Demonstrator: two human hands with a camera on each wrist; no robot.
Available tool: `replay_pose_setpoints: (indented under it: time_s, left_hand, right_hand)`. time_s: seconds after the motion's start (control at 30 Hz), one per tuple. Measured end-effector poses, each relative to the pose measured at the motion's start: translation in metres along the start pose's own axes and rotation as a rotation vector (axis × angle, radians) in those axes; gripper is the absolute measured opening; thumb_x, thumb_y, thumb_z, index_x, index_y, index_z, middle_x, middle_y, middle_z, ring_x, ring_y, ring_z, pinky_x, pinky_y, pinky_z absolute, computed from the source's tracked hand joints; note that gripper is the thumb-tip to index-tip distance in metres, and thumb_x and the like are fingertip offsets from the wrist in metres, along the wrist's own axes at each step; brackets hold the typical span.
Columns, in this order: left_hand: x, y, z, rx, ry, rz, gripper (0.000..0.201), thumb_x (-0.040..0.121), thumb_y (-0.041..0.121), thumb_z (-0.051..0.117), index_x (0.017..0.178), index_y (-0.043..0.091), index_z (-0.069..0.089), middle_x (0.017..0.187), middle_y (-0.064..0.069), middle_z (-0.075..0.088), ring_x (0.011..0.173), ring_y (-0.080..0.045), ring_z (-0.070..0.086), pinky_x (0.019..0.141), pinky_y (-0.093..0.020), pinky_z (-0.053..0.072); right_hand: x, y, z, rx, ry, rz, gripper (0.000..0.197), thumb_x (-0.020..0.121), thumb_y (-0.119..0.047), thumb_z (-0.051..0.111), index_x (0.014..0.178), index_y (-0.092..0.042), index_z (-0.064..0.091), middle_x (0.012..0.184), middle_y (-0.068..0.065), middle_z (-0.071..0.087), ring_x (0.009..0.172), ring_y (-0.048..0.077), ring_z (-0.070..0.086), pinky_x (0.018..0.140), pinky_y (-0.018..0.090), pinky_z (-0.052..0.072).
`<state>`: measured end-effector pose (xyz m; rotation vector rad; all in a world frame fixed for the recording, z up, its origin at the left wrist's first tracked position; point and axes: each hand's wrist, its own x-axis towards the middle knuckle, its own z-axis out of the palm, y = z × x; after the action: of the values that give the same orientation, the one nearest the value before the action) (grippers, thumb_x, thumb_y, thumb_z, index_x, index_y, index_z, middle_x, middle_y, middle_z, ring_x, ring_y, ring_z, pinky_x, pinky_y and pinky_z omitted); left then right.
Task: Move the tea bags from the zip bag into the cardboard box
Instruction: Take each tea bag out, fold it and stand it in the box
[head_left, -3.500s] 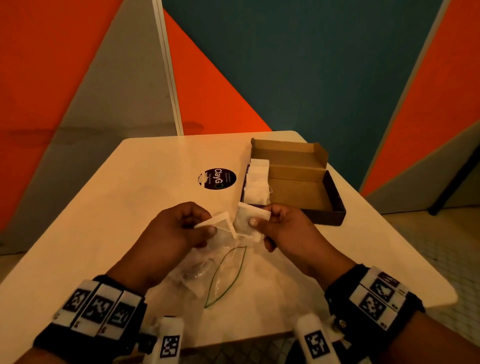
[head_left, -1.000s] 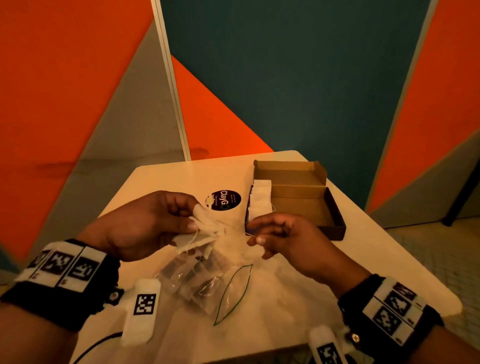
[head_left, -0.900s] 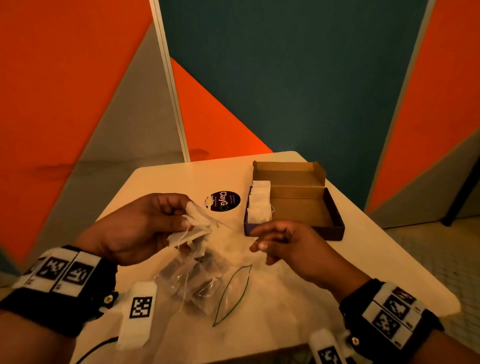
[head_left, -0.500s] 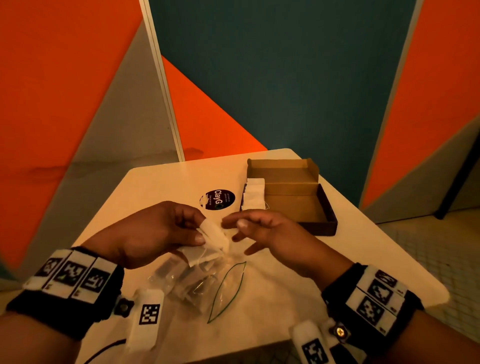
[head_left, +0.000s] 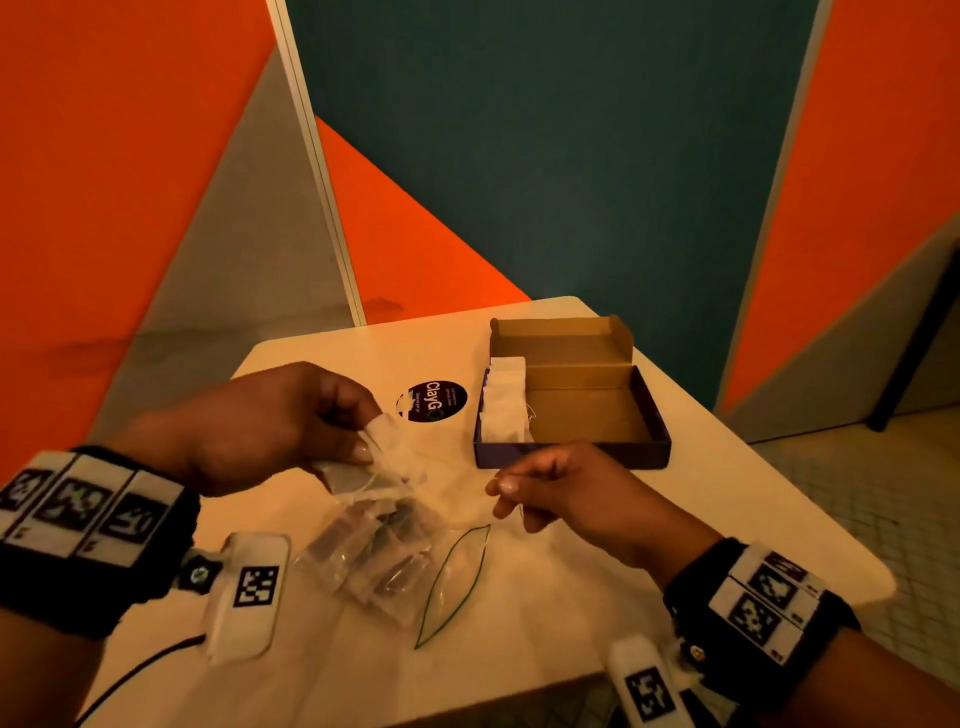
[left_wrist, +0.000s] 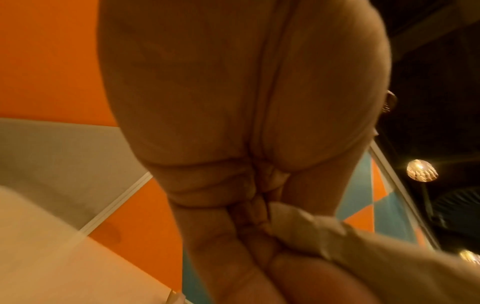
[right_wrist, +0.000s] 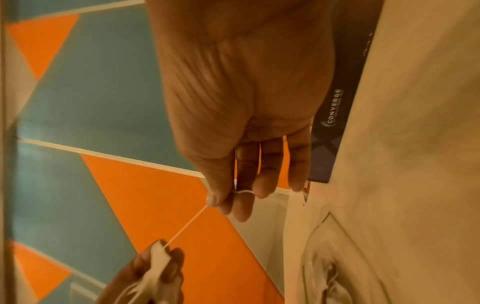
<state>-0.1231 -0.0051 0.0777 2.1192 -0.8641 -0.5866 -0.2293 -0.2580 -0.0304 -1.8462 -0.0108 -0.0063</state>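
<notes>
My left hand pinches a small bunch of white tea bags above the clear zip bag, which lies on the table with more tea bags inside. My right hand is a little to the right and pinches a thin white string between thumb and forefinger. In the right wrist view the string runs taut to a tea bag in the left hand. The open cardboard box stands behind the right hand, with several tea bags stacked at its left end. The left wrist view is mostly palm, with a tea bag in the fingers.
A black round sticker is on the cream table left of the box. The zip bag's green seal line lies open toward me. The table's front edge is near my wrists, and painted wall panels stand behind.
My right hand was beside the left hand's tea bags half a second ago. It has drawn away to the right, pulling the string taut. The left hand still holds its bunch.
</notes>
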Motion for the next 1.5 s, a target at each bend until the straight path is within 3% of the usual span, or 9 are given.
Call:
replay_pose_setpoints:
  time_s: [0.1, 0.2, 0.27, 0.37, 0.53, 0.8, 1.0, 1.3, 1.5]
  left_hand:
    - [0.002, -0.021, 0.008, -0.36, 0.015, 0.028, 0.037, 0.061, 0.018, 0.088, 0.09, 0.0, 0.074, 0.09, -0.025, 0.072, 0.071, -0.026, 0.069, 0.061, -0.029, 0.057]
    - [0.008, -0.044, 0.027, -0.574, 0.11, 0.023, 0.047, 0.05, 0.024, 0.094, 0.088, 0.005, 0.073, 0.091, -0.026, 0.069, 0.074, -0.03, 0.067, 0.063, -0.034, 0.056]
    - [0.011, -0.05, 0.043, -0.663, 0.144, 0.01, 0.051, 0.047, 0.025, 0.097, 0.088, 0.007, 0.073, 0.094, -0.026, 0.07, 0.074, -0.031, 0.067, 0.062, -0.034, 0.056]
    - [0.013, -0.05, 0.065, -0.765, 0.176, -0.013, 0.03, 0.066, 0.004, 0.086, 0.09, -0.001, 0.068, 0.087, -0.027, 0.07, 0.065, -0.028, 0.069, 0.055, -0.031, 0.059]
    - [0.018, -0.045, 0.086, -0.838, 0.207, -0.035, 0.025, 0.072, -0.005, 0.066, 0.096, -0.007, 0.063, 0.088, -0.03, 0.066, 0.062, -0.027, 0.067, 0.054, -0.031, 0.059]
    - [0.021, -0.042, 0.098, -0.804, 0.274, -0.049, 0.019, 0.076, -0.003, 0.067, 0.095, -0.002, 0.064, 0.088, -0.025, 0.069, 0.073, -0.031, 0.066, 0.064, -0.037, 0.058]
    - [0.019, -0.041, 0.103, -0.814, 0.315, -0.039, 0.012, 0.084, -0.008, 0.062, 0.092, 0.0, 0.065, 0.084, -0.02, 0.072, 0.066, -0.025, 0.069, 0.054, -0.031, 0.057]
    - [0.017, -0.039, 0.106, -0.777, 0.385, -0.062, 0.015, 0.086, -0.011, 0.062, 0.099, -0.002, 0.063, 0.085, -0.021, 0.072, 0.069, -0.025, 0.071, 0.052, -0.029, 0.056]
    - [0.007, -0.044, 0.101, -0.411, 0.459, -0.037, 0.027, 0.081, 0.002, 0.076, 0.101, 0.018, 0.067, 0.1, -0.002, 0.074, 0.083, -0.028, 0.071, 0.075, -0.036, 0.055]
  right_hand:
    - [-0.004, 0.006, -0.001, -0.035, -0.032, 0.042, 0.018, 0.095, -0.031, 0.062, 0.104, -0.026, 0.077, 0.103, -0.01, 0.076, 0.084, 0.013, 0.07, 0.084, 0.035, 0.059]
    - [-0.004, 0.003, 0.006, -0.218, -0.056, 0.021, 0.03, 0.094, -0.033, 0.065, 0.124, -0.038, 0.066, 0.123, -0.021, 0.067, 0.107, 0.001, 0.065, 0.088, 0.02, 0.052]
    - [-0.003, -0.006, 0.009, -0.188, 0.113, -0.051, 0.038, 0.095, -0.028, 0.064, 0.13, -0.042, 0.058, 0.128, -0.025, 0.06, 0.116, -0.004, 0.057, 0.088, 0.014, 0.045]
    - [-0.005, -0.024, 0.015, 0.07, 0.27, -0.211, 0.035, 0.096, -0.018, 0.061, 0.122, -0.042, 0.06, 0.122, -0.024, 0.065, 0.112, -0.01, 0.059, 0.091, 0.015, 0.049]
    - [-0.008, -0.038, 0.031, 0.167, 0.166, -0.236, 0.034, 0.095, -0.01, 0.062, 0.111, -0.04, 0.068, 0.112, -0.018, 0.073, 0.11, -0.005, 0.063, 0.091, 0.018, 0.052]
    - [-0.005, -0.025, 0.041, 0.4, 0.221, -0.065, 0.031, 0.091, 0.002, 0.061, 0.1, -0.024, 0.075, 0.099, -0.005, 0.078, 0.094, 0.014, 0.073, 0.084, 0.032, 0.059]
    - [0.001, -0.018, 0.039, 0.604, 0.207, 0.043, 0.027, 0.082, 0.007, 0.068, 0.09, -0.016, 0.079, 0.101, 0.008, 0.077, 0.097, 0.03, 0.072, 0.088, 0.043, 0.056]
    - [-0.003, -0.02, 0.046, 0.302, 0.206, 0.015, 0.034, 0.095, -0.003, 0.058, 0.086, -0.026, 0.082, 0.098, -0.008, 0.077, 0.102, 0.021, 0.068, 0.093, 0.042, 0.058]
    - [0.003, -0.017, 0.033, 0.15, 0.265, 0.054, 0.04, 0.098, -0.007, 0.052, 0.086, -0.03, 0.082, 0.102, -0.014, 0.074, 0.102, 0.013, 0.066, 0.092, 0.035, 0.057]
